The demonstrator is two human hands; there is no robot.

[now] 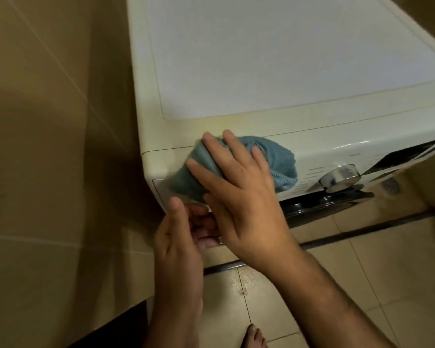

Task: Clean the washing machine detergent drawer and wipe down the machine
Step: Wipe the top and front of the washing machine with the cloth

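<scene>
Two hands meet at the washing machine [274,59]'s front left corner: the right hand [239,194], fingers spread, presses a blue cloth [279,162] flat over the detergent drawer [162,188]; the left hand [178,237], directly beneath, seemingly curls at the drawer's lower edge.

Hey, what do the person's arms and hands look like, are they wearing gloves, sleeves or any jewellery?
Both hands are bare: no gloves on the left hand or the right hand. No rings show on the visible fingers, and no watch or bracelet on either wrist. Both forearms are uncovered as far as the picture reaches, so no sleeves appear. A bare foot shows at the bottom edge.
</scene>
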